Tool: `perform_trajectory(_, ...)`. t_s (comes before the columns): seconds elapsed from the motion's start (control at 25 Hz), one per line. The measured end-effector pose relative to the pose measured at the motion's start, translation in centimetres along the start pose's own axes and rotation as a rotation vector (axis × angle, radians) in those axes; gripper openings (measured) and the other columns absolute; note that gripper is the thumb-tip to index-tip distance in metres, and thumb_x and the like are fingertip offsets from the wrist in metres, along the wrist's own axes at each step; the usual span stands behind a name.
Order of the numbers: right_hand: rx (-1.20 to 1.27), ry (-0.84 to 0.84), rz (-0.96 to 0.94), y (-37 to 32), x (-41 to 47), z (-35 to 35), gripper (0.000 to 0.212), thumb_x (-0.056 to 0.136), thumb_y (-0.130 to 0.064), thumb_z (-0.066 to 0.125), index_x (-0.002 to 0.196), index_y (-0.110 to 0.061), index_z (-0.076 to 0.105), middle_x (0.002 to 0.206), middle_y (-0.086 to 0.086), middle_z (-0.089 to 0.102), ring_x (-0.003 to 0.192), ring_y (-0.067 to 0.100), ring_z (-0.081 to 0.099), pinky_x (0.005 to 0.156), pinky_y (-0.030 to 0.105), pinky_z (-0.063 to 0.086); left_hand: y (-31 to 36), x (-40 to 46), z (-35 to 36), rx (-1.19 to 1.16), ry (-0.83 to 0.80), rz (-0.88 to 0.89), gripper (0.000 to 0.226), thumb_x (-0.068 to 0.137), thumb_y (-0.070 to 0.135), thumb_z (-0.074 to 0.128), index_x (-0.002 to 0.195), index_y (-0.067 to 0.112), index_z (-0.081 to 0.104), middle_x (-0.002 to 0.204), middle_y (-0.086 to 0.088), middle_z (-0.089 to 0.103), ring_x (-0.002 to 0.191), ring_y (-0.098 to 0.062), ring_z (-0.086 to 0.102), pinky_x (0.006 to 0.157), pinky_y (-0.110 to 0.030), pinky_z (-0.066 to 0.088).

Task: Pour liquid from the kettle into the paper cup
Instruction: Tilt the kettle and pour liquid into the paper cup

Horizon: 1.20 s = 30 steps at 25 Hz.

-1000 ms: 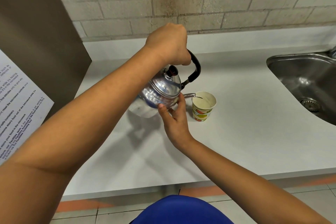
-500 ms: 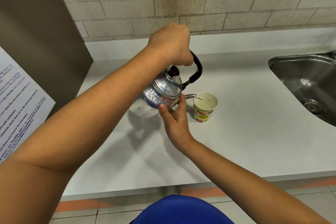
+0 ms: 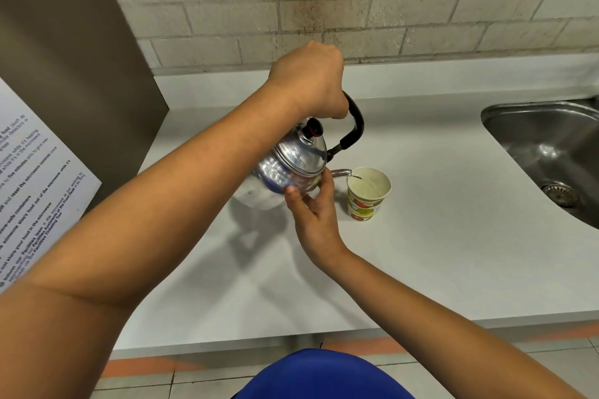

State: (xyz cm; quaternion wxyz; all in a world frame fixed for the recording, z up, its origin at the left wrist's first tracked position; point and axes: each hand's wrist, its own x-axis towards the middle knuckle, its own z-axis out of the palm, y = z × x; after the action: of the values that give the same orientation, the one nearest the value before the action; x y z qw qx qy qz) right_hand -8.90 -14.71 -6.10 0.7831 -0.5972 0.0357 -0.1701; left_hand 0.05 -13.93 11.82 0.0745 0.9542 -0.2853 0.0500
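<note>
I am seeing my left hand (image 3: 308,81) closing its grip on the black handle of the shiny steel kettle (image 3: 291,165), tilting it; a thin stream is entering the patterned paper cup (image 3: 368,196) on the white surface (image 3: 437,236). My right hand (image 3: 312,210), fingers half open, is steadying the kettle body w/ fingertips.

A shiny metal kettle (image 3: 293,165) with a black handle is held tilted, its spout pointed toward three o'clock over the cup's rim. The patterned paper cup (image 3: 368,193) is stood upright on the white worktop (image 3: 437,236), just beside the kettle.

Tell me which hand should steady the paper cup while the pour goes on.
Right. The right hand only rests fingertips on the kettle beside the paper cup; the left hand carries the kettle by its handle.
</note>
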Motion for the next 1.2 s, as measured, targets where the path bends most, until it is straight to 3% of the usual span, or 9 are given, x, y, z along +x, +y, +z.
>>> perform_trajectory(0.24,-0.015,0.008,-0.006,-0.12,0.02,0.00,0.061,0.078,-0.025,0.059,0.131,-0.025,0.030,0.140,0.012,0.044,0.125,0.023,0.050,0.093,0.021,0.047,0.07,0.00,-0.02,0.001,-0.001,0.007,0.022,0.067,0.021,0.066,0.055,0.015,0.048,0.056,0.000,0.045,0.049,-0.016,0.042,0.041,-0.023,0.028)
perform_trajectory(0.48,-0.019,0.015,-0.003,-0.12,0.05,0.01,0.060,0.078,-0.026,0.059,0.131,-0.026,0.031,0.139,0.012,0.045,0.124,0.025,0.051,0.098,0.030,0.047,0.19,-0.01,-0.03,0.007,0.003,0.014,0.026,0.067,0.020,0.066,0.053,0.015,0.045,0.056,-0.001,0.043,0.047,-0.016,0.040,0.041,-0.023,0.027)
perform_trajectory(0.68,-0.030,0.016,0.015,-0.06,-0.03,-0.04,0.059,0.077,-0.028,0.060,0.129,-0.030,0.032,0.139,0.011,0.045,0.125,0.026,0.050,0.106,0.046,0.044,0.25,0.01,0.01,0.011,0.004,0.016,0.026,0.068,0.020,0.066,0.054,0.015,0.045,0.057,-0.001,0.043,0.048,-0.016,0.041,0.042,-0.023,0.028)
perform_trajectory(1.2,-0.046,0.031,0.043,-0.41,-0.18,0.26,0.058,0.077,-0.027,0.059,0.127,-0.032,0.032,0.139,0.012,0.046,0.125,0.029,0.050,0.107,0.054,0.040,0.30,-0.13,-0.02,0.046,0.010,0.035,0.028,0.068,0.020,0.066,0.053,0.014,0.044,0.055,-0.001,0.042,0.047,-0.015,0.040,0.041,-0.023,0.027)
